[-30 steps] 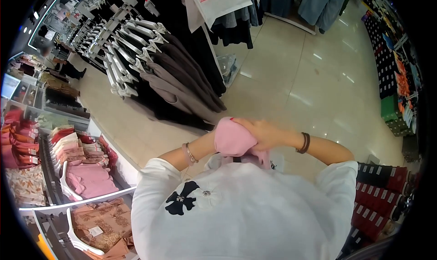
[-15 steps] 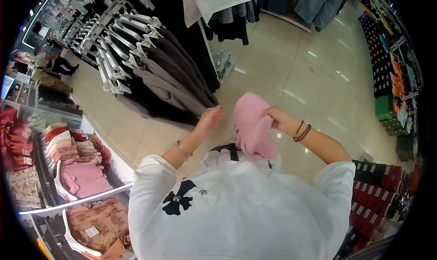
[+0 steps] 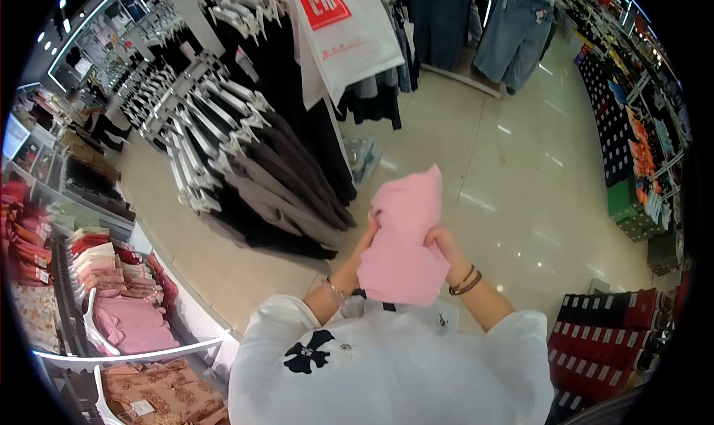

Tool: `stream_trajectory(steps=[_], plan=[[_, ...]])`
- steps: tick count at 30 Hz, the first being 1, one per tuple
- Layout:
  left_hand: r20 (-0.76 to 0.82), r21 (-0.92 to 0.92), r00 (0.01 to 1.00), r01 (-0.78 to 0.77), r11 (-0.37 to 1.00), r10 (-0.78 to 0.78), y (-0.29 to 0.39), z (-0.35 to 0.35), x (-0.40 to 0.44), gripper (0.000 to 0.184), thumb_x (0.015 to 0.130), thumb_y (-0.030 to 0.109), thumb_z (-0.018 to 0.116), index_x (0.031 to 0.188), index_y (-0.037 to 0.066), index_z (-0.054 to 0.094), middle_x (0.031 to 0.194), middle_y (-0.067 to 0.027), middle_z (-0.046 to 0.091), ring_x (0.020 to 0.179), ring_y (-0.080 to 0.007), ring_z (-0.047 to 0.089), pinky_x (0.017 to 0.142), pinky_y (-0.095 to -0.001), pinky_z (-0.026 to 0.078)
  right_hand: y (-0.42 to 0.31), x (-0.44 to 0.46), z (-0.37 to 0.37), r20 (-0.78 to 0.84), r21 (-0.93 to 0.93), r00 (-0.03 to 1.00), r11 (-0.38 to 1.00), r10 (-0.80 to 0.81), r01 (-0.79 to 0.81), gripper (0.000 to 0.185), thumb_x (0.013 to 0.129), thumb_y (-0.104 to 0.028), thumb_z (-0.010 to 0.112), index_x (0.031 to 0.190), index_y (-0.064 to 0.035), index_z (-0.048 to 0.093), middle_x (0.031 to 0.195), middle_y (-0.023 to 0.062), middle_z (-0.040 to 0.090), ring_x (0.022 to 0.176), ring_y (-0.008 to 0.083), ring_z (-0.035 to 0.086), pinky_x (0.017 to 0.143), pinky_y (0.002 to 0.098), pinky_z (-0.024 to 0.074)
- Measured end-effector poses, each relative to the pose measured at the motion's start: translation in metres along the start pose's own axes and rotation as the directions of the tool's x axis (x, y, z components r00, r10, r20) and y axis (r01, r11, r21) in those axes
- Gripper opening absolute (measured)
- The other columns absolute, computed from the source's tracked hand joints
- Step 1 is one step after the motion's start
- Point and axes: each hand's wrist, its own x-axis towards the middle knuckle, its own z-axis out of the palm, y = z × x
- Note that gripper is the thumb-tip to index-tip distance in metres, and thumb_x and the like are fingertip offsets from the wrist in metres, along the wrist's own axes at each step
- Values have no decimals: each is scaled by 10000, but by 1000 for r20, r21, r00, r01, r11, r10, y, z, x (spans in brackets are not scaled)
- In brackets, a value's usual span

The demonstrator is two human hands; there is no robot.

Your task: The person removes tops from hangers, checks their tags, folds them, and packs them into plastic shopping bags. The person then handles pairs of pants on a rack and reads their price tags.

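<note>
A folded pink garment is held up in front of my white top; its exact kind does not show. My left hand grips the garment's left edge, its fingers partly hidden behind the cloth. On the opposite edge, my right hand pinches the fabric with the thumb in front. The upper part of the cloth leans to the right, and the lower part spreads wider near my waist.
Trousers on white hangers fill a rack at front left. Folded clothes lie in a display bin at left. Boxed goods are stacked at lower right. Jeans hang at the back, and a person stands far left.
My left hand, free of the garment before, now holds its left edge. The pink cloth has gone from bunched to flatter and spread between both hands. The view has tilted up slightly.
</note>
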Motion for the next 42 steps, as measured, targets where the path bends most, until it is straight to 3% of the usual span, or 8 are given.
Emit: stream_trajectory(steps=[12,16,20,25,30,33,38,42], plan=[[-91,658,992,130,741,-93,32,89,72,500,840,203,596,1248,-7,396,1184,-119,519,1088,-219,517,902,-344,436,25,-4,-107,-148,-4,952,962,-269,272,590,786,-58,574,1311,-24,306,1213,124,469,1149,240,438,974,365,362],[95,995,988,-97,-16,-120,49,131,101,392,837,297,595,1051,-29,550,975,-189,597,926,-246,587,775,-336,471,27,16,-104,-107,301,993,951,-43,74,549,775,-208,602,1240,-33,367,1159,98,485,1074,224,467,917,363,384],[110,562,966,-253,-788,-232,108,177,133,389,835,371,575,871,-15,616,782,-202,598,736,-272,599,671,-335,475,-12,61,-101,-153,354,983,922,-105,154,450,643,-342,652,979,-63,544,897,69,557,840,215,527,745,351,418],[656,572,670,-141,-808,348,266,263,146,192,810,201,598,864,19,630,802,-124,635,744,-221,622,653,-306,476,-108,130,-83,-82,-211,813,808,-576,550,403,524,-377,632,766,-84,496,723,52,471,694,222,454,654,348,352],[898,-77,339,749,-658,280,431,271,135,294,828,227,586,981,-24,584,879,-125,619,860,-266,572,785,-366,436,-183,174,-61,380,-799,297,-149,-876,583,377,405,-412,611,552,-105,448,550,34,386,549,229,381,562,344,286],[740,248,314,695,-675,595,480,253,133,275,791,235,617,951,12,616,875,-123,612,879,-270,581,786,-344,444,-222,198,-46,599,-748,90,-515,-796,419,374,334,-433,599,425,-118,419,446,23,335,462,233,337,508,342,247],[738,389,344,486,-782,581,473,268,139,192,750,172,655,847,6,640,824,-128,626,767,-233,606,711,-306,454,-254,246,-33,466,-843,526,-537,-711,22,363,268,-437,605,377,-126,452,394,6,352,405,215,373,454,345,255],[753,341,322,555,-759,574,465,277,144,165,726,133,683,782,-10,621,771,-75,615,701,-179,587,658,-272,442,-258,301,-60,544,-834,567,-326,-618,444,358,300,-425,607,416,-118,464,427,15,373,422,219,390,458,348,271]])
